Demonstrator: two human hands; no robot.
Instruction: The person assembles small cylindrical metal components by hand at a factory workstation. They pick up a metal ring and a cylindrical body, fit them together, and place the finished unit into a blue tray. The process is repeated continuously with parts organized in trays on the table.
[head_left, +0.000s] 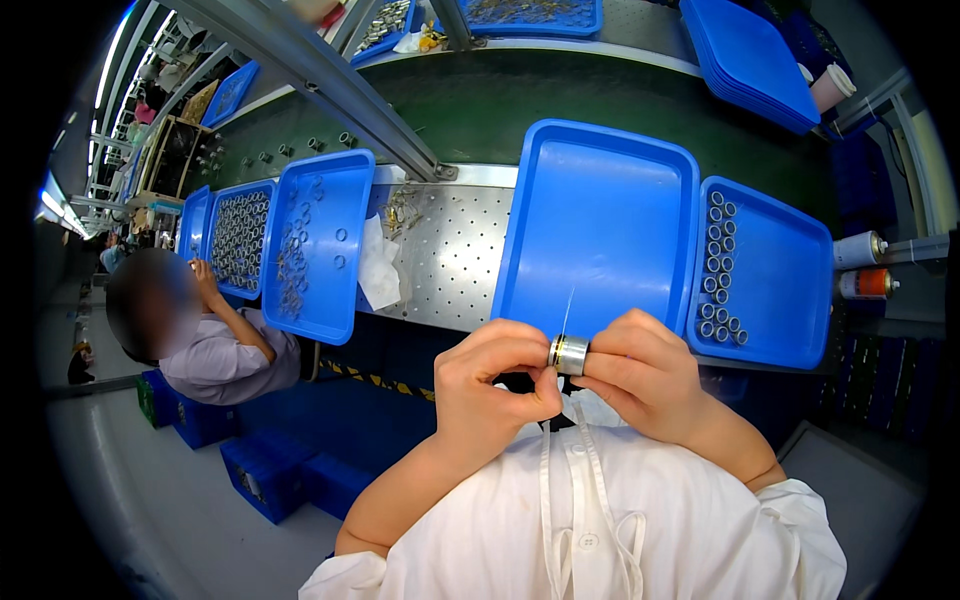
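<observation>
Between my hands, close to my chest, is a short silver metal cylinder point(570, 355) with a dark and yellowish band at its left end. My left hand point(500, 375) pinches that banded end with thumb and fingers. The fingers of my right hand point(645, 375) are closed on the cylinder's other end. A thin pale strand point(568, 310) sticks up from the cylinder toward the large blue tray point(600, 225) just beyond my hands. What lies under my fingertips is hidden.
A blue tray point(785, 270) at right holds several metal rings. Leftward, another tray point(345, 200) holds thin rings, beside white paper point(378, 265) and a perforated metal top point(455, 260). A green belt point(470, 110) runs behind a slanting metal post point(350, 100). A co-worker point(235, 345) sits at left.
</observation>
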